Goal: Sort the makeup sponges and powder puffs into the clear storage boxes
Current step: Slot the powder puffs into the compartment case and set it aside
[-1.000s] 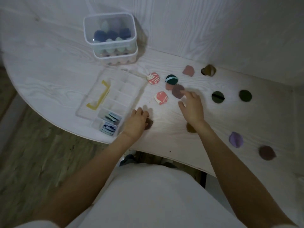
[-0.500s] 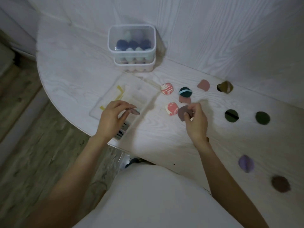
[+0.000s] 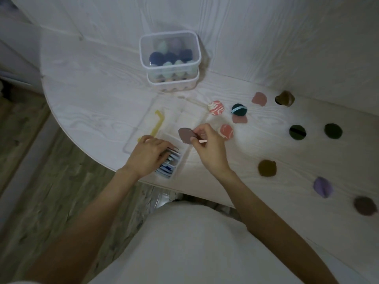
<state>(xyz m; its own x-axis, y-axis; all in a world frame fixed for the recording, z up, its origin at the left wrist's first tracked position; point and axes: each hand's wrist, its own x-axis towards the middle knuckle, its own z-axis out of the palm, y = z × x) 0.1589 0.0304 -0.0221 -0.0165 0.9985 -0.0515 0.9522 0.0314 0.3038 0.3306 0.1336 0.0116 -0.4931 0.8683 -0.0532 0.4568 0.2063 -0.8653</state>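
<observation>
While pinched in the right hand: mauve puff [image 3: 185, 135], held up just over the flat clear box.
Right hand [image 3: 208, 147]: fingers closed on the mauve puff, thumb on its edge.
Left hand [image 3: 150, 155]: palm down, fingers curled into the near slot of the flat clear box, resting on the blue puffs; cannot tell if gripping one.
Flat clear box [image 3: 164, 128]: lies open on the desk, many small slots, yellow handle [image 3: 156, 125] on its far-left side.
Blue puffs [image 3: 170, 165]: packed upright in the near slots, partly hidden by the left hand.
Tall clear boxes [image 3: 171, 60]: two, stacked, at the back by the wall, full of round sponges, dark blue and pale green.
Loose puffs on the desk: two pink swirl ones [image 3: 216, 107], dark teal one with a blue band [image 3: 239, 109], plain pink ones [image 3: 259, 98], brown one [image 3: 267, 168], dark green pair [image 3: 297, 132], purple one [image 3: 323, 186], dark one [image 3: 365, 205] near the right edge.
Desk [image 3: 92, 99]: white wood grain, round edge.
</observation>
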